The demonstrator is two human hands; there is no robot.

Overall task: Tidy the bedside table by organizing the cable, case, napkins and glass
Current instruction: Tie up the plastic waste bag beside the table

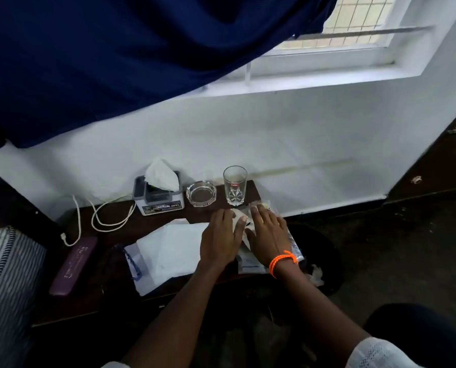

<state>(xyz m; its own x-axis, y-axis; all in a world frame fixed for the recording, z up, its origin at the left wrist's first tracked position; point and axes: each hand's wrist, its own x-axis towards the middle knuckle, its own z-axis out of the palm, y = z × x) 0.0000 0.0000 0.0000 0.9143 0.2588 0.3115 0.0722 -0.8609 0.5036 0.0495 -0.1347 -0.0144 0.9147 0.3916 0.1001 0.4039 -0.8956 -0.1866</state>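
Observation:
Both hands lie flat on papers and wrappers at the right end of the dark bedside table (115, 288). My left hand (220, 236) presses a pale napkin (241, 217), fingers spread. My right hand (268, 232), with an orange band at the wrist, rests on the same pile. An empty clear glass (234, 185) stands upright just behind the hands. A white cable (102, 216) loops at the back left. A purple case (73, 265) lies along the left edge. White napkins (173, 251) are spread in the middle.
A tissue box (159, 195) with a tissue sticking up stands at the back, a glass ashtray (201, 193) beside it. A striped cloth (6, 274) is at the left. A dark bin (322, 251) sits on the floor at the right. A blue curtain (115, 62) hangs above.

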